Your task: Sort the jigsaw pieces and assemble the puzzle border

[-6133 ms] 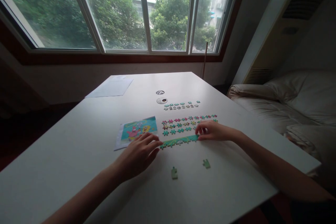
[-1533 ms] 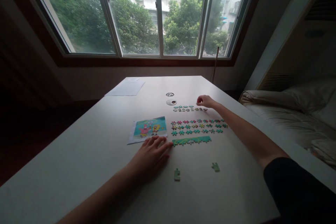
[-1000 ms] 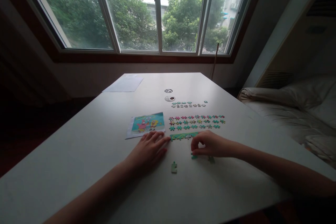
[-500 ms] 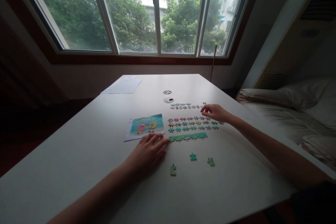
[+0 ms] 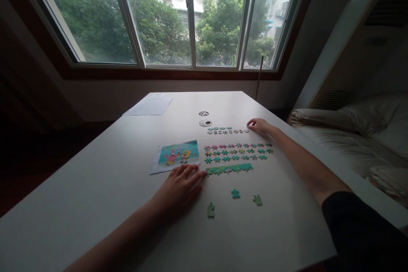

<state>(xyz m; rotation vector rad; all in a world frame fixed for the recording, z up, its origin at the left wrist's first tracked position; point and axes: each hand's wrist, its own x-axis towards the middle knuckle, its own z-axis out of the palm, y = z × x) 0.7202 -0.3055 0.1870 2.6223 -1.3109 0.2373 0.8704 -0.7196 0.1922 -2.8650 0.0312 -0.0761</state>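
Note:
My left hand (image 5: 180, 187) lies on the table with its fingers stretched out, the fingertips at the left end of a joined green strip of jigsaw pieces (image 5: 229, 168) and by the lower edge of a cartoon picture sheet (image 5: 178, 153). Farther off, my right hand (image 5: 259, 126) pinches a jigsaw piece at the right end of the back rows; the fingers mostly cover it. Loose jigsaw pieces (image 5: 225, 152) lie in rows beyond the strip, and smaller back rows (image 5: 219, 131) sit behind them. Closer to me are a teal piece (image 5: 235, 194) and two green pieces (image 5: 211, 210).
The white table (image 5: 95, 187) reaches toward the window. Two round fittings (image 5: 205, 123) are set in its top behind the pieces. White paper (image 5: 149, 105) rests at the far left corner. A pale sofa (image 5: 344, 136) stands to the right.
My right hand has moved away from me, from over the middle rows to the piece at the back right, and its fingers have closed there. My left hand has stayed in place.

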